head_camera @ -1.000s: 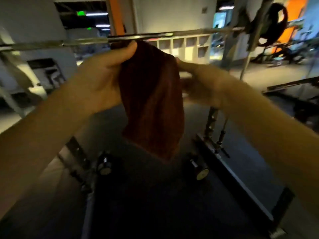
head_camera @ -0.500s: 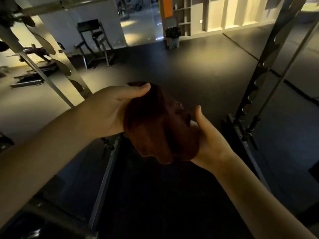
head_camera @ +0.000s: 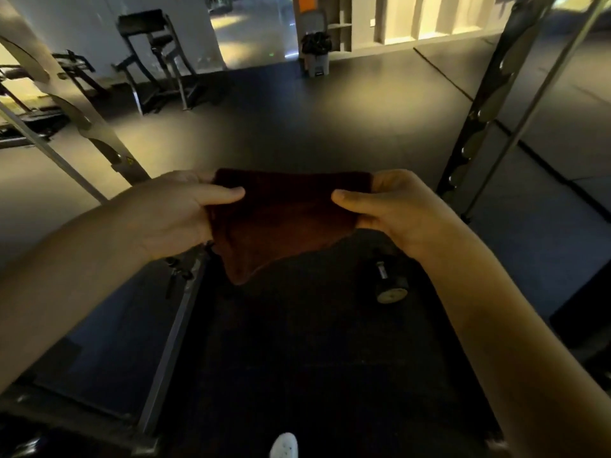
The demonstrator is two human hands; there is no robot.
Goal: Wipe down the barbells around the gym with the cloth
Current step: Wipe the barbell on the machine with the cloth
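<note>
A dark red cloth (head_camera: pixel 287 223) is stretched flat between my hands at chest height, one corner hanging down. My left hand (head_camera: pixel 178 209) pinches its left edge, thumb on top. My right hand (head_camera: pixel 390 209) pinches the right edge the same way. No barbell shows in this view. I look down at the dark rubber floor inside a rack.
Rack uprights stand at left (head_camera: pixel 76 120) and right (head_camera: pixel 479 107), with a frame rail (head_camera: pixel 172 332) on the floor. A short peg with a round end cap (head_camera: pixel 390 289) sits below my right hand. A bench stand (head_camera: pixel 155 57) and a bin (head_camera: pixel 317 54) are at the back.
My head has tilted down, so the barbell left the view. The cloth came off the bar, was bunched between my hands, and is now spread out flat.
</note>
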